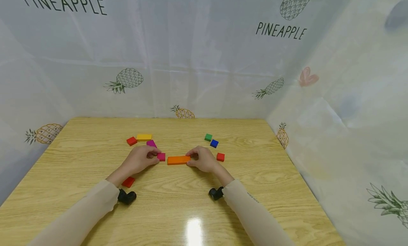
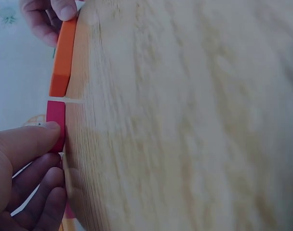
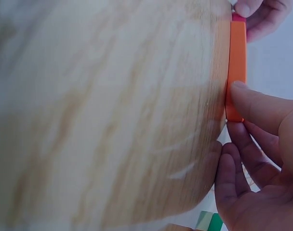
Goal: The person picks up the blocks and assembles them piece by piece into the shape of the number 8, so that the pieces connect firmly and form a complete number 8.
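Observation:
In the head view my left hand (image 1: 140, 158) pinches a small magenta block (image 1: 161, 157) near the middle of the table. My right hand (image 1: 204, 159) grips the right end of a long orange block (image 1: 177, 160) between thumb and fingers. The two blocks lie end to end, a narrow gap parting them in the left wrist view. There the left thumb presses on the near face of the magenta block (image 2: 56, 122). Beyond the left fingers a second magenta block (image 1: 151, 143) lies slanted, partly hidden by the hand.
Behind the left hand lie a yellow block (image 1: 144, 137) and a red block (image 1: 131, 141); another red block (image 1: 128, 182) sits beside the left wrist. A green block (image 1: 208, 137), a blue block (image 1: 214, 143) and a red block (image 1: 220, 157) lie around the right hand. A pineapple-print sheet (image 1: 204, 90) hangs behind the table.

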A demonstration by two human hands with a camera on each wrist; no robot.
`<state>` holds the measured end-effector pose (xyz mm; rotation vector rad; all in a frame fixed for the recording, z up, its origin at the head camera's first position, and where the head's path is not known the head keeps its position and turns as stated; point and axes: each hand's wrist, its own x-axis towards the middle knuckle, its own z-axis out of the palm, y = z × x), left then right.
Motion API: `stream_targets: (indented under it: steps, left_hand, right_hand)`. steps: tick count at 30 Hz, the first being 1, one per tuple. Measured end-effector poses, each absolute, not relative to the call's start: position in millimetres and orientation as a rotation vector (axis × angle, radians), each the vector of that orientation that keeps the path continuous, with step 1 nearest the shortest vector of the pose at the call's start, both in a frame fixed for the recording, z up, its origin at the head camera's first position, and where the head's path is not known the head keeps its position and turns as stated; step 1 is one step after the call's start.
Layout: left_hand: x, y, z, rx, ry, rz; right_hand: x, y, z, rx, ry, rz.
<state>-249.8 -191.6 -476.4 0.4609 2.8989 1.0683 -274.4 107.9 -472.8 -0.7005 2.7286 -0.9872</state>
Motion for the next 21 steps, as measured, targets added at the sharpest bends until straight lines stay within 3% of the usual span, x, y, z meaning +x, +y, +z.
stream_targets:
  steps: [21]
  left_hand:
    - [-256.7, -186.9, -473.8, 0.521, 2.907, 1.093]
  right_hand:
    - [-274.4, 109.0, -473.0, -0.712, 2.716, -1.019]
